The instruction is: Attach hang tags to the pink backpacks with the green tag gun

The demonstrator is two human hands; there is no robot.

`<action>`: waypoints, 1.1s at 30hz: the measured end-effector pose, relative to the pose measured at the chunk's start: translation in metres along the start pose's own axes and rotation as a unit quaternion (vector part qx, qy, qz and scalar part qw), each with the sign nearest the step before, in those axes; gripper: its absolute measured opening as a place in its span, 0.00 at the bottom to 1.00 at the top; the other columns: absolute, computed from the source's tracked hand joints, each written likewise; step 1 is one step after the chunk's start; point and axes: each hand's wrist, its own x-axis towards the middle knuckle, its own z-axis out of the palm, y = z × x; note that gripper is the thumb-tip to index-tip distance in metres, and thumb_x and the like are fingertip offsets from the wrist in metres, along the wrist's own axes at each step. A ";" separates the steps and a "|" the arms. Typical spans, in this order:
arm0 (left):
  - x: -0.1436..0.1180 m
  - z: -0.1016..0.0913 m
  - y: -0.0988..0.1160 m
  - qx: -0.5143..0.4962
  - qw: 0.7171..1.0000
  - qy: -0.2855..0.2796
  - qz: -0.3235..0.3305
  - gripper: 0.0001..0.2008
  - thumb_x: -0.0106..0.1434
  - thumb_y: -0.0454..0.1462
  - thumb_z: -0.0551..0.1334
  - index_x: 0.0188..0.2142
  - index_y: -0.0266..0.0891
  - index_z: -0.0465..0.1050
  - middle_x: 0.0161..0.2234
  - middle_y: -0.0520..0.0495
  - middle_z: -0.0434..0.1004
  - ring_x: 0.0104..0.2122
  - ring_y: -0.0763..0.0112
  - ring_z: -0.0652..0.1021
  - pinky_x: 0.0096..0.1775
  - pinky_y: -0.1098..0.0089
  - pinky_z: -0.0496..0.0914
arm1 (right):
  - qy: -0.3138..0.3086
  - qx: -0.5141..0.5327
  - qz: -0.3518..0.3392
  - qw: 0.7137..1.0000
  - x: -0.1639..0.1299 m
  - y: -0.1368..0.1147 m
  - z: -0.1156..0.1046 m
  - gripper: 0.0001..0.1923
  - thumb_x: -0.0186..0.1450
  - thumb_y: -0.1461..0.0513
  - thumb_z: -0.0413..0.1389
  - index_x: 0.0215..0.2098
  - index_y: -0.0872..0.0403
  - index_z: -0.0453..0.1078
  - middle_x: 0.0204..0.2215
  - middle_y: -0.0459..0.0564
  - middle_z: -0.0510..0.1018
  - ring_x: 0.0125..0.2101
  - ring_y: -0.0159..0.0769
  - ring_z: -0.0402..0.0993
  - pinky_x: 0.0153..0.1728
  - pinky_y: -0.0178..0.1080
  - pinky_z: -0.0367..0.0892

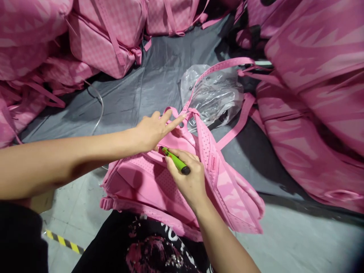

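Note:
A pink backpack lies back-side up on my lap, its padded shoulder straps running away from me. My left hand rests on its top near the carry loop, fingers spread and pointing at the strap joint. My right hand grips a green lighter with a black end, its tip held against the backpack's upper back panel. One long pink strap stretches away over a crumpled clear plastic bag.
Piles of pink backpacks surround me on the left, the back and the right. They lie on a grey tarp over a concrete floor. A yellow-black floor tape shows at the lower left.

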 end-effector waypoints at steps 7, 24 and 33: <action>0.000 0.003 -0.010 0.006 0.999 0.009 0.051 0.44 0.62 0.38 0.62 0.71 0.44 0.37 0.65 0.33 0.54 0.52 0.51 0.67 0.44 0.61 0.72 | -0.030 0.012 0.008 0.999 0.000 0.000 -0.005 0.10 0.65 0.61 0.60 0.44 0.53 0.76 0.40 0.50 0.83 0.41 0.42 0.79 0.46 0.48 0.70; -0.001 -0.005 -0.018 -0.046 0.997 -0.054 0.023 0.53 0.57 0.33 0.63 0.71 0.52 0.28 0.72 0.36 0.36 0.58 0.48 0.66 0.46 0.60 0.70 | -0.050 0.001 -0.003 0.999 0.004 0.001 -0.015 0.10 0.66 0.60 0.59 0.46 0.51 0.76 0.43 0.50 0.83 0.42 0.41 0.79 0.46 0.48 0.72; 0.002 -0.003 -0.024 -0.057 0.996 -0.045 0.049 0.50 0.58 0.34 0.62 0.71 0.49 0.31 0.70 0.37 0.43 0.54 0.52 0.67 0.47 0.61 0.70 | -0.035 0.032 0.015 0.999 0.011 -0.005 -0.001 0.10 0.63 0.61 0.62 0.43 0.50 0.78 0.39 0.48 0.84 0.39 0.42 0.80 0.45 0.48 0.71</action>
